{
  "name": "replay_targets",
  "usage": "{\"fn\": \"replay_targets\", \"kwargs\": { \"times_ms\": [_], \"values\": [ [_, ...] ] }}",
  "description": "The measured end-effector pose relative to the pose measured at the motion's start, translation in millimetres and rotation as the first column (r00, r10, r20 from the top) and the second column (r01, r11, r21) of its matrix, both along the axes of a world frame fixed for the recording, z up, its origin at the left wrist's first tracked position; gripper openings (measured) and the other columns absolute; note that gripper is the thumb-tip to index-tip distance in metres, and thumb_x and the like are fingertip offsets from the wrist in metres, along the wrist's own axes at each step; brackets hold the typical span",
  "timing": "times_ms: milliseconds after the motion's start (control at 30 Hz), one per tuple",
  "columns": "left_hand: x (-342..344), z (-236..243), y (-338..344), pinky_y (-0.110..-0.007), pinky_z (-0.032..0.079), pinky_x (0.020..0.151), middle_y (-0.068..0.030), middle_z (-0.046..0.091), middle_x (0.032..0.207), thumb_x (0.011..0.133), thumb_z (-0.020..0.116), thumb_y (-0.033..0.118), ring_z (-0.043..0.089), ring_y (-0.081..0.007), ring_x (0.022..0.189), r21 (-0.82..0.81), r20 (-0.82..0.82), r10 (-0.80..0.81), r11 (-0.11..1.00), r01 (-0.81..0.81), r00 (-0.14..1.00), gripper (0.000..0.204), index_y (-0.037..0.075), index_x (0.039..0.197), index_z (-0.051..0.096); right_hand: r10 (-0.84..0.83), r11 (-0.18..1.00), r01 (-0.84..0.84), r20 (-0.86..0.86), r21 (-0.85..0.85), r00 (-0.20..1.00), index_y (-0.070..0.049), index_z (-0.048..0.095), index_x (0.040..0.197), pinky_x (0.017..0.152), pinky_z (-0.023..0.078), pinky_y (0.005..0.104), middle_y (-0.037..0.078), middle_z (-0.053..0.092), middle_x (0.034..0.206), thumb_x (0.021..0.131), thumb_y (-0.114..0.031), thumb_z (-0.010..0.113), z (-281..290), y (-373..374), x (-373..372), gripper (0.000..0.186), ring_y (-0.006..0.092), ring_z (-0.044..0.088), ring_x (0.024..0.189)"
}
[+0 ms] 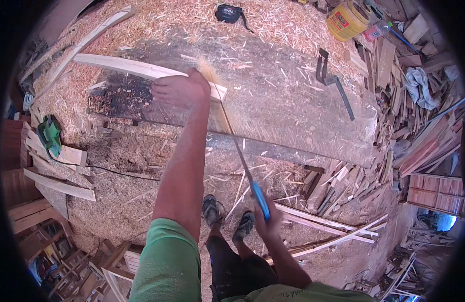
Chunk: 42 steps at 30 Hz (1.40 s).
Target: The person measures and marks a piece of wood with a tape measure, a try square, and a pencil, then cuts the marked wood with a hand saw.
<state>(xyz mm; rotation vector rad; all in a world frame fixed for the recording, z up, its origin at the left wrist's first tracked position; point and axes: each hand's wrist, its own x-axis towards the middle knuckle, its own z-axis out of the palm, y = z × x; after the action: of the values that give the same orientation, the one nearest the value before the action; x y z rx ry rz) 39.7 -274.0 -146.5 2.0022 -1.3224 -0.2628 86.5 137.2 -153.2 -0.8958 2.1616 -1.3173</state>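
A pale, curved wooden piece (124,66) lies across the dark workbench board (293,116). My left hand (182,89) grips it near its right end, fingers over the near side and thumb toward the far side. In my right hand (269,221), slightly blurred, is the blue handle of a handsaw (240,148). The narrow blade runs away from me and crosses the wood just right of my left hand. Fine sawdust (208,70) is spread on the board beyond the cut.
A black tape measure (229,13) rests among shavings at the far side. To the right are a dark metal clamp-like tool (322,65), a try square (341,95), a yellow tub (347,21) and heaped offcuts. A green power tool (50,135) with a cord sits left.
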Motion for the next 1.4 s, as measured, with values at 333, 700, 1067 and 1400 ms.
{"fn": "replay_targets", "kwargs": {
  "times_ms": [333, 700, 1067, 1400],
  "values": [
    [-17, 12, 7, -0.054, 0.021, 0.126, -0.0373, 0.031, 0.152, 0.082, 0.08, 0.035, 0.027, -0.049, 0.148, 0.033, -0.019, -0.025, 0.999, 0.026, 1.0, 0.104, -0.021, 0.146, 0.02, -0.002, 1.0, 0.001, -0.111, -0.006, 0.994, 0.0, 0.065, 0.13, 0.065, 0.055, 0.0343, 0.017, 0.072, 0.09, 0.099, -0.023, 0.068, 36, -166, -60, 0.039, 0.02, 0.071, 0.075],
    [-5, 19, 3, -0.054, 0.02, 0.126, -0.037, 0.029, 0.153, 0.083, 0.078, 0.035, 0.025, -0.0489, 0.149, 0.044, 0.006, -0.033, 0.998, 0.033, 0.999, 0.101, -0.021, 0.146, 0.021, -0.043, 0.998, 0.041, -0.053, -0.039, 0.998, 0.0, 0.065, 0.132, 0.061, 0.056, 0.0356, 0.018, 0.075, 0.089, 0.099, -0.02, 0.065, 20, -112, -31, 0.039, 0.0235, 0.073, 0.068],
    [-7, 6, 1, -0.056, 0.021, 0.126, -0.0372, 0.033, 0.151, 0.08, 0.081, 0.035, 0.027, -0.0499, 0.148, 0.021, 0.003, -0.012, 1.0, 0.012, 1.0, 0.103, -0.02, 0.144, 0.023, -0.002, 0.999, -0.003, -0.096, -0.05, 0.995, 0.0, 0.063, 0.137, 0.073, 0.06, 0.0372, 0.024, 0.075, 0.109, 0.097, -0.017, 0.065, 7, -4, -4, 0.043, 0.0256, 0.078, 0.092],
    [-8, 14, 10, -0.055, 0.021, 0.126, -0.0367, 0.032, 0.152, 0.083, 0.08, 0.035, 0.025, -0.0494, 0.149, 0.06, -0.046, -0.042, 0.997, 0.045, 0.998, 0.102, -0.02, 0.146, 0.02, -0.016, 1.0, 0.017, -0.101, 0.003, 0.995, -0.002, 0.066, 0.127, 0.064, 0.056, 0.0408, 0.021, 0.072, 0.086, 0.098, -0.024, 0.068, 18, -140, -44, 0.036, 0.0345, 0.075, 0.074]
  ]
}}
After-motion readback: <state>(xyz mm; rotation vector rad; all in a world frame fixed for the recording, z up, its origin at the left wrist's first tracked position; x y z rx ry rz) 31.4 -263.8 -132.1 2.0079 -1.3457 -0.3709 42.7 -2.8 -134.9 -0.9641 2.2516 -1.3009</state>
